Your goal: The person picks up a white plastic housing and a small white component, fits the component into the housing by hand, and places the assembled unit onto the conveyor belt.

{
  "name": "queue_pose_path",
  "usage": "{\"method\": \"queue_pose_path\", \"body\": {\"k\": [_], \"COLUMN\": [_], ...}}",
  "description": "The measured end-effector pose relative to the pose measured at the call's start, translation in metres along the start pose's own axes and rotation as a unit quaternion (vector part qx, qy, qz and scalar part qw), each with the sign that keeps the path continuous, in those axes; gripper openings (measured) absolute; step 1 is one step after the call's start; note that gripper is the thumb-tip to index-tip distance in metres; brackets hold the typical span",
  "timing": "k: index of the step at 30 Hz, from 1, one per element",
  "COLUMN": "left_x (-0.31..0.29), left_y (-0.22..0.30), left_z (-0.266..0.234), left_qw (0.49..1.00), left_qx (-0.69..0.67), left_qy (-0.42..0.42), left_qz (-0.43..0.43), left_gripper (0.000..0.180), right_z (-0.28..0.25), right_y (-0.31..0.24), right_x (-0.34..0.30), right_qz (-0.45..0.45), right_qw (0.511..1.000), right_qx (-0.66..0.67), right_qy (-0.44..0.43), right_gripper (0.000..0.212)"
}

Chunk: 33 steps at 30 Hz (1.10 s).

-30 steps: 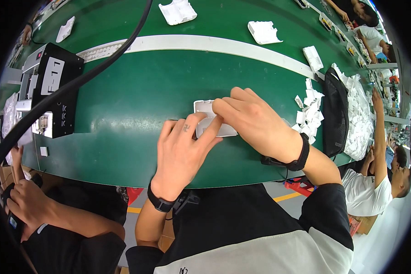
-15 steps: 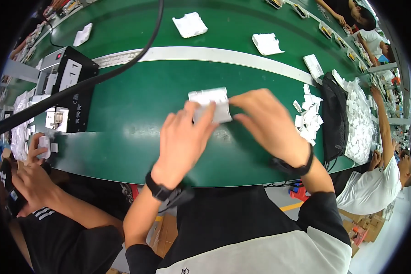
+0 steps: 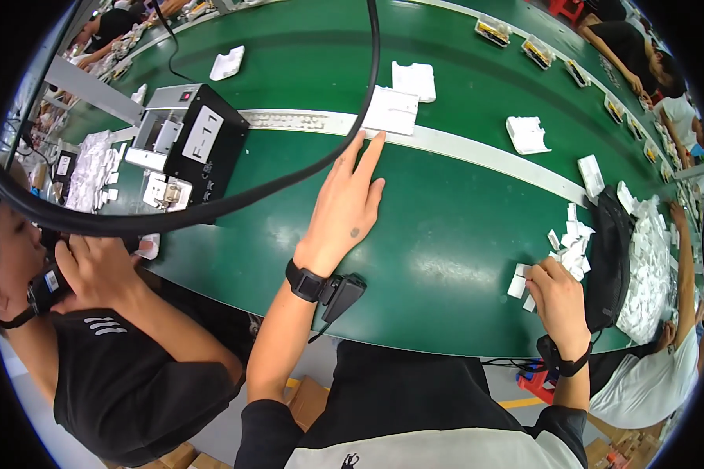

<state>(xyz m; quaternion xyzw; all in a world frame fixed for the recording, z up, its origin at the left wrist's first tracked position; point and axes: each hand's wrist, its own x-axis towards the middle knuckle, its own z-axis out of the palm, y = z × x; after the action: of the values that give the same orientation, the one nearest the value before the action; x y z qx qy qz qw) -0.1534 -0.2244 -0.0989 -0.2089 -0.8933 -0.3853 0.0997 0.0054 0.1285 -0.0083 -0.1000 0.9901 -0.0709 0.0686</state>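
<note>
A long, flat white strip (image 3: 477, 158) runs across the glossy green desk (image 3: 446, 227). The thin, squarish white plastic shell (image 3: 391, 111) lies across this strip near its middle. The person's left hand (image 3: 348, 191) reaches up to it from the near side of the strip; its grip is spread, two fingers stretched forward with their tips at the shell's near edge. A second pale white plastic shell (image 3: 414, 81) sits just beyond the strip, right behind the first one.

The right hand (image 3: 560, 297) is on the near side of the strip, below its right end, with its fingers bent down at a flat, small white rectangular piece (image 3: 517, 283). Whether that grip is pinching the piece cannot be told. Just beside it, also on the near side of the strip, lies a loose heap of small white rectangular pieces (image 3: 575, 244).

Past the right end of the strip, beyond a soft black mesh pouch (image 3: 612, 262), a clear plastic bag (image 3: 648, 270) is filled with many small white pieces; what the pouch contains cannot be seen. Near the left end of the strip, beyond a black-sided, box-shaped metal machine (image 3: 225, 144), another clear plastic bag (image 3: 91, 173) shows white pieces. Well beyond the strip, small white open-topped trays (image 3: 493, 20) stand in a row, holding dark and yellow parts.
</note>
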Motion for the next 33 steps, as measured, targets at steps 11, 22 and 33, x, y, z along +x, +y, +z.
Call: {"method": "queue_pose_path", "body": {"k": [11, 22, 33], "left_x": [0.156, 0.21, 0.097], "left_y": [-0.153, -0.278, -0.008], "left_z": [-0.049, -0.084, -0.004], "left_qw": [0.861, 0.802, 0.962], "left_qx": [0.486, 0.53, 0.234], "left_qy": [0.086, 0.099, 0.028], "left_qz": [-0.122, -0.258, 0.137], "left_gripper": [0.031, 0.027, 0.025], "right_z": [-0.011, 0.016, 0.01], "right_y": [-0.027, -0.031, -0.027], "right_x": [0.015, -0.005, -0.006], "right_qz": [-0.003, 0.008, -0.036], "right_qw": [0.996, 0.989, 0.973], "right_qx": [0.073, 0.145, 0.221], "right_qy": [-0.053, -0.005, -0.062], "right_gripper": [0.049, 0.021, 0.051]}}
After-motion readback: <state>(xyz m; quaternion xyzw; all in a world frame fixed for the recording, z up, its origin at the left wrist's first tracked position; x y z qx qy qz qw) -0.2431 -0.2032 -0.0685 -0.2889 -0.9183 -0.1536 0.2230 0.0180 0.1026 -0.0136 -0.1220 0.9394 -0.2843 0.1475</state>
